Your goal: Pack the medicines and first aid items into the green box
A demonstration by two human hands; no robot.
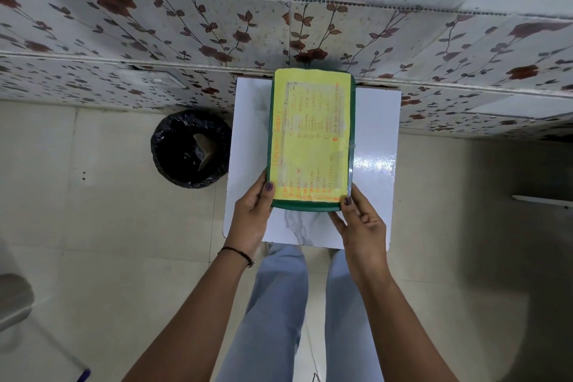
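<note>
Gripping the green box (311, 206) by its near corners, left hand (252, 214) and right hand (361, 222) steady it above the white table (376, 146), yellow contents label (308, 136) facing up.

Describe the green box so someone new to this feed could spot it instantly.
Find the small white marble-patterned table standing against the floral wall panels. The green box lies on its middle, gripped at the near corners by the left hand and right hand. A yellow handwritten contents sheet covers its lid, unlike the black-lined bin on the floor nearby.
</note>
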